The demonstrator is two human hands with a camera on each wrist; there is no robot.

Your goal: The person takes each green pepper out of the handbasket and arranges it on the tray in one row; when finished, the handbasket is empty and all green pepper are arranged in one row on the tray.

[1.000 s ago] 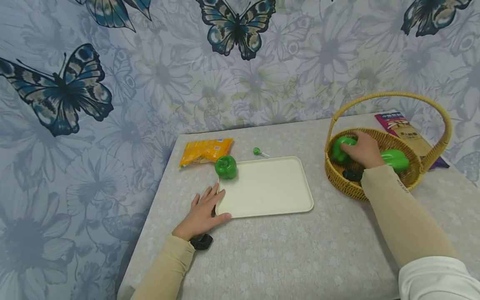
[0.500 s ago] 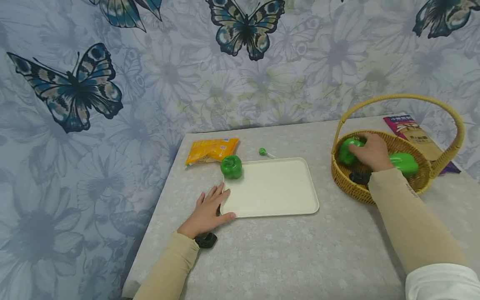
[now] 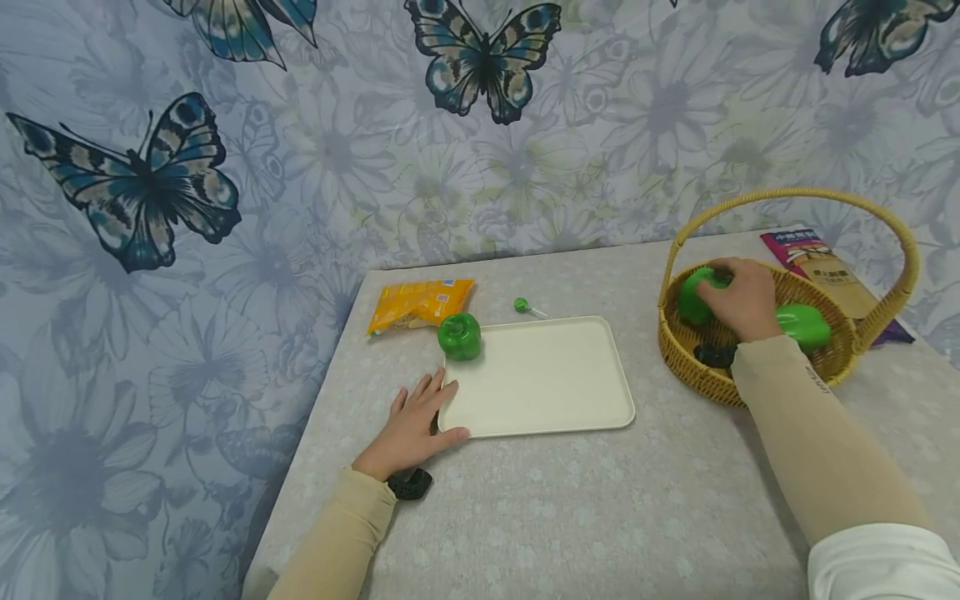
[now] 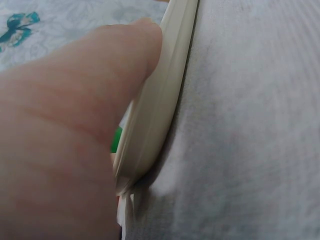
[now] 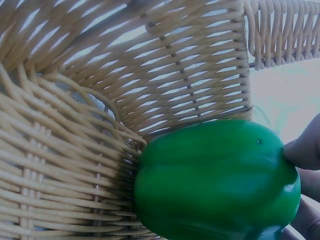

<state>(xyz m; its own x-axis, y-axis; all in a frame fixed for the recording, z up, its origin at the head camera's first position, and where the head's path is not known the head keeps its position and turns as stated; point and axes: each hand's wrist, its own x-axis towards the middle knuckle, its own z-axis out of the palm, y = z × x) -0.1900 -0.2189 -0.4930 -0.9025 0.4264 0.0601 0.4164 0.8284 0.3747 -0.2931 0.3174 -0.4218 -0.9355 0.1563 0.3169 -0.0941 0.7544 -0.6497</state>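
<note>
A grey patterned table (image 3: pixel 570 517) stands against a wall hung with butterfly-printed cloth, and on it a cream tray (image 3: pixel 536 375) lies flat near the middle with a wicker basket (image 3: pixel 750 379) well apart to its right. The left hand (image 3: pixel 411 427) rests flat beside the tray's near left corner, fingers straight and relaxed, the thumb lying against the rim, which looks like a way to steady the tray; the left wrist view shows that thumb (image 4: pixel 125 65) touching the rim. The right hand (image 3: pixel 738 297) reaches into the basket and curls its fingers over a green pepper (image 3: pixel 693 293) at the basket's left inner wall; in the right wrist view the pepper (image 5: pixel 215 182) sits against the weave with fingertips (image 5: pixel 305 150) touching its right side. A second green pepper (image 3: pixel 804 325) lies in the basket just right of the hand, and a third pepper (image 3: pixel 459 336) sits at the tray's far left corner, near an orange packet (image 3: pixel 418 302) and a lollipop (image 3: pixel 522 307)
</note>
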